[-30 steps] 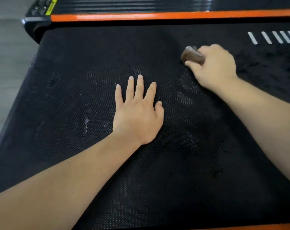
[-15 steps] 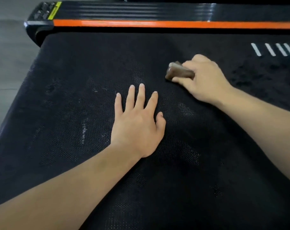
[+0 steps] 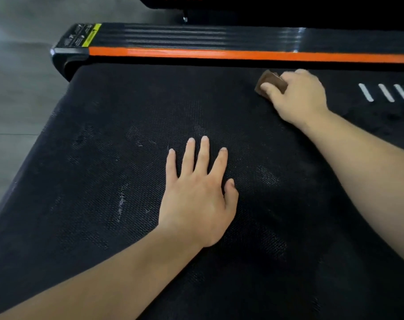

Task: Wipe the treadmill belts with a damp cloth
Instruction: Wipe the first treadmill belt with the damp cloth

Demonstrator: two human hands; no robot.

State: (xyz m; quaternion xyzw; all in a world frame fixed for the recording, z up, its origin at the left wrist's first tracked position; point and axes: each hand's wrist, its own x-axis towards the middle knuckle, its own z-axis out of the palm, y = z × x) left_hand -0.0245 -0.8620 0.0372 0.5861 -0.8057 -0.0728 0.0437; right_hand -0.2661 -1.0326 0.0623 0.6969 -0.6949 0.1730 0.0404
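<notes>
The cloth (image 3: 270, 83) is a small brown wad pressed on the belt (image 3: 104, 158) near its far edge, just short of the orange rail (image 3: 196, 53). The right hand (image 3: 298, 98) lies over it, fingers (image 3: 269, 88) curled tight around the wad so only its front corner shows. Judging by this, the wiping stroke is under way, worked at the far side of the belt.

The left hand (image 3: 196, 199) rests flat mid-belt, fingers spread wide and holding nothing; it seems to brace the body.

The belt is black and finely dimpled. Pale dusty smears and scuffs show around and left of the left hand, while the patch right of the right hand looks darker and blotchy, perhaps damp. White stripes (image 3: 385, 92) are printed at the right edge.

Much is left, I judge: the next move calls for drawing the cloth back and leftward over the pale marks, with steady pressure, and lifting the left hand clear.
</notes>
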